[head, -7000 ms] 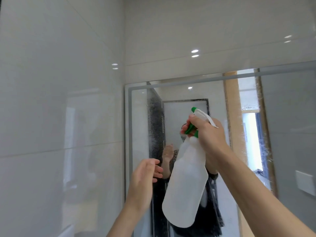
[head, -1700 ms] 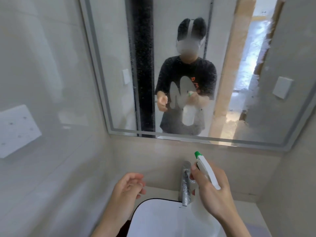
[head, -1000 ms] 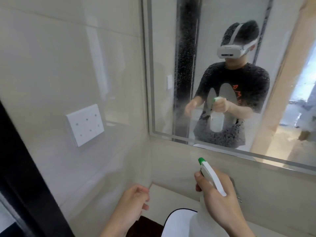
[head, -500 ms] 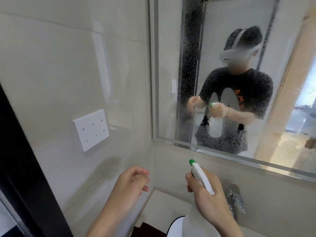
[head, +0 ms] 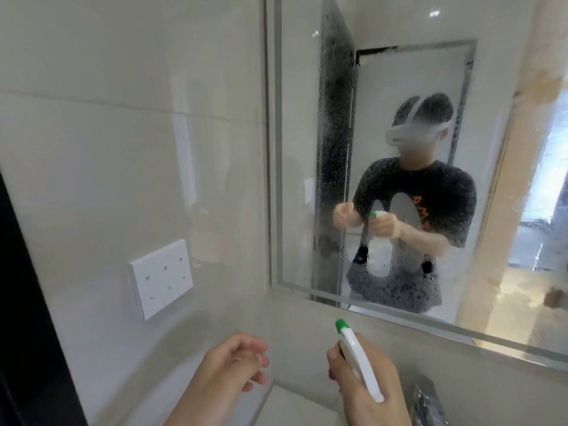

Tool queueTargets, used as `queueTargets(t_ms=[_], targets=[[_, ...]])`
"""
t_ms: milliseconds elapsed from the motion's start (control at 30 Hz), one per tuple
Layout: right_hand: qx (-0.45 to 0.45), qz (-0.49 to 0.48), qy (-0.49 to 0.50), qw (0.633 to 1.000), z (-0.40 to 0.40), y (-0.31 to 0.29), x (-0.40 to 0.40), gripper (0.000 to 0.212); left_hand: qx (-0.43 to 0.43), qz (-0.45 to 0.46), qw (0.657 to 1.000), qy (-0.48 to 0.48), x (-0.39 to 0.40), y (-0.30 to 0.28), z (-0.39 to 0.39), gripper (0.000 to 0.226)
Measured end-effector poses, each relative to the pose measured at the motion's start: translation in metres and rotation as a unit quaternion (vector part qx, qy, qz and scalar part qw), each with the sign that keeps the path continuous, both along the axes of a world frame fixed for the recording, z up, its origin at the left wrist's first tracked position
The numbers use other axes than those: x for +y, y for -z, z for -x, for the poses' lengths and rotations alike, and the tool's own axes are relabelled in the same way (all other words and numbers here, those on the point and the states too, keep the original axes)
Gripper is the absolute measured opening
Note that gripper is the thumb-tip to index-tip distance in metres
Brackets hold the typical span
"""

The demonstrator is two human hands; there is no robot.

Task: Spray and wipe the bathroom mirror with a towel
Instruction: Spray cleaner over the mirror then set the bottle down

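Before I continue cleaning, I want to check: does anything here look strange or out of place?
Nothing is damaged or askew. The mirror is speckled with droplets, expected after spraying. The right hand holds the spray bottle; the left hand is empty, and no towel is visible.

Both hands raised low in front of the body

The right hand [head: 367,385] is wrapped around a spray bottle [head: 358,361] at its neck, nozzle aimed forward. The left hand [head: 229,376] is held just beside it, empty, fingers [head: 255,358] loosely curled inward.
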State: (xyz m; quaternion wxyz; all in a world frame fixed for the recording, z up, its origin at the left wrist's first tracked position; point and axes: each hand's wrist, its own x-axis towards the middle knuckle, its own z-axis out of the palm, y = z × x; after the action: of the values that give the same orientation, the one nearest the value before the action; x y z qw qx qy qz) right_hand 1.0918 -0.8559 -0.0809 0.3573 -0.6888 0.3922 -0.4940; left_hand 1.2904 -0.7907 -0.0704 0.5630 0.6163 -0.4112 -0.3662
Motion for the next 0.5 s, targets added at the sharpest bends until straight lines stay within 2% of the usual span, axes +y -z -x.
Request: queueTargets(t_ms=[67,200,367,500], targets=[[-0.017,-0.004,-0.011,1.0,0.0,-0.012,-0.001,0.024,-0.009,-0.002,1.0,-0.009,0.0,0.0,-0.003,0.035],[-0.033,0.049,-0.013,0.998,-0.002,-0.043,-0.004,0.018,-0.021,-0.008,0.999,-0.028,-0.002,-0.002,-0.006,0.036],[-0.05,0.061,0.021,0.997,-0.007,-0.053,-0.012,0.034,-0.079,0.035,0.994,-0.071,-0.007,-0.008,0.0,0.01],[-0.052,0.061,0.026,0.996,-0.009,-0.061,-0.008,0.024,-0.092,0.076,0.992,-0.03,-0.007,-0.024,0.001,0.023]])
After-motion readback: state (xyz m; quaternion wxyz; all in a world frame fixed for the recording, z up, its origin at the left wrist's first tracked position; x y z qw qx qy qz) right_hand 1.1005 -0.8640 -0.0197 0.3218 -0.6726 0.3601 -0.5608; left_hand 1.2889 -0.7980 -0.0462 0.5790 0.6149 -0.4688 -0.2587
